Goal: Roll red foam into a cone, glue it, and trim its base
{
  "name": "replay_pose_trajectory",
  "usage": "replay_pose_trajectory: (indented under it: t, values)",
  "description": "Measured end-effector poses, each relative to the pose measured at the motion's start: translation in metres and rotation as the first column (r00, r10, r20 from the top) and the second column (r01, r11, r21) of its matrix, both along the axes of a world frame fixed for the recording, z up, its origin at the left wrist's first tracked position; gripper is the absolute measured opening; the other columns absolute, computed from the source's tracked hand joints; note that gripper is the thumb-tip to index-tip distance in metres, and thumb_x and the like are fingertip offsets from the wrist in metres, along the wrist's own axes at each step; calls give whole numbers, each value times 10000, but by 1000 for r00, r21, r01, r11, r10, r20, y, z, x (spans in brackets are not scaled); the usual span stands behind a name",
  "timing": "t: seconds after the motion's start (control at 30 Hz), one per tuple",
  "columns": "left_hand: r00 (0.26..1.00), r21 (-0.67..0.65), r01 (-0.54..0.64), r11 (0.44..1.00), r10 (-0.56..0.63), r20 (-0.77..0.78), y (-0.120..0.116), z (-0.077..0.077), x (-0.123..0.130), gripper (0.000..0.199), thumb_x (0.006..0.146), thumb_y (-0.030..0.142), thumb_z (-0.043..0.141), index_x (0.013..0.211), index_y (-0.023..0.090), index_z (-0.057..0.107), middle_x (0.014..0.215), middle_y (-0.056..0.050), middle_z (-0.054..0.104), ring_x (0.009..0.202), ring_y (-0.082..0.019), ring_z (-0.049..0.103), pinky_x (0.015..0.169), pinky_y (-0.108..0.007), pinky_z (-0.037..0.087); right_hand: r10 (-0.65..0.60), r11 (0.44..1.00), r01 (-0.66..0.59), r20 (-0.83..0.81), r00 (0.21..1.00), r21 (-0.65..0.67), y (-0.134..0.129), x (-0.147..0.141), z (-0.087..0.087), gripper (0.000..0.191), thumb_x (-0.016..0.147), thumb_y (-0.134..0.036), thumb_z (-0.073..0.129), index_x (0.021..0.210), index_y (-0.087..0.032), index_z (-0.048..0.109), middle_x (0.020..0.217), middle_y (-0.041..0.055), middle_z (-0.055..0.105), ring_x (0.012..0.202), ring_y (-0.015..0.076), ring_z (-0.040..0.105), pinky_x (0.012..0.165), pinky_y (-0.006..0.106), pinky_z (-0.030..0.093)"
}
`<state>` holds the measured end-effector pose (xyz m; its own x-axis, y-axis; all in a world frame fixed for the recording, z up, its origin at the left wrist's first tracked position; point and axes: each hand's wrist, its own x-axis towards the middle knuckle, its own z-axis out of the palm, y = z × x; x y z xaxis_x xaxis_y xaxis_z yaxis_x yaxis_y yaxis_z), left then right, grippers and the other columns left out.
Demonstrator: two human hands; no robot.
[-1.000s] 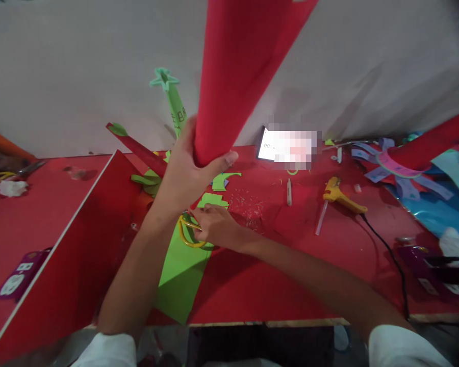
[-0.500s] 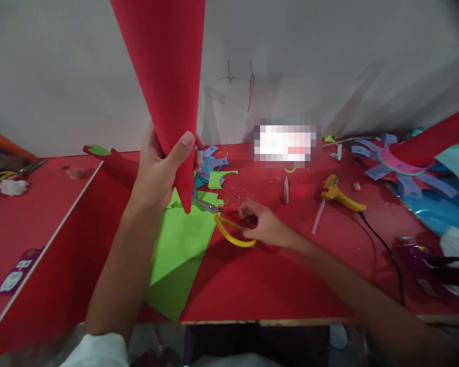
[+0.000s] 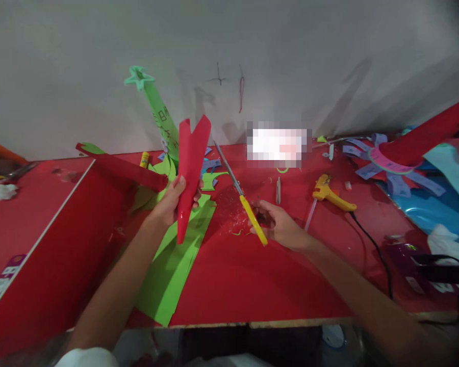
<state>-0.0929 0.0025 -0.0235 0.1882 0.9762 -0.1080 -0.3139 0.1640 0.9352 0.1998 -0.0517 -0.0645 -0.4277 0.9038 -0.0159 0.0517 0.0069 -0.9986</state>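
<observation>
My left hand (image 3: 173, 200) is wrapped round a rolled red paper cone (image 3: 191, 158), thumb in front. The cone stands nearly upright, narrow end down, and its top edge has a V-shaped notch. To the right, my right hand (image 3: 277, 223) grips yellow-handled scissors (image 3: 253, 219). Their blades look closed and point up and away, apart from the cone. Sheets of green paper (image 3: 176, 270) lie under the cone. Behind it rises a green paper tube (image 3: 158, 109) topped by a pale green star (image 3: 138, 77).
A yellow glue gun (image 3: 334, 196) with a black cord lies right, beside a utility knife (image 3: 278, 191). Another red cone (image 3: 424, 135) with purple strips stands far right. A red panel (image 3: 69, 229) leans at left, and a glue stick (image 3: 144, 159) stands behind.
My left hand has lowered and tilted the red cone, so its notched top now shows. The scissors, formerly low with blades behind the cone's tip, have swung upward and clear of it.
</observation>
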Motion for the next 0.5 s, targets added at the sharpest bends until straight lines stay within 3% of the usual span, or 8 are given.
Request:
replay_pose_trajectory:
  t: [0.13,0.27,0.37,0.5]
  values:
    - [999,-164,36,986,-34,17,-3,-21,8,580,829,698,731,935,132,663,768,-79,688,580,-144,607,487,-262,562,-91,996,92,26,995,-14,6,-9,-6,413,735,-409,829,961,-237,530,804,-27,564,685,138,540,600,272,458]
    - [998,-106,34,994,-29,54,-10,-28,18,499,799,552,831,1045,167,633,904,-82,734,648,-159,671,551,-284,601,-217,975,213,64,974,63,15,-2,-21,470,705,-499,863,768,-239,477,686,-66,417,571,101,385,504,255,356]
    - [998,-105,62,993,-59,33,-15,-29,22,505,760,496,872,1072,189,618,922,-75,747,692,-184,706,565,-292,609,-232,971,223,120,965,81,21,15,-26,476,690,-533,873,755,-235,508,675,-54,429,565,108,390,481,263,331]
    - [997,-63,74,995,-75,-18,-16,-23,20,576,734,450,906,1163,208,607,960,-80,764,728,-205,733,622,-302,612,-360,931,346,130,924,119,26,34,-21,492,652,-534,889,731,-234,507,650,-56,425,541,100,380,459,259,308]
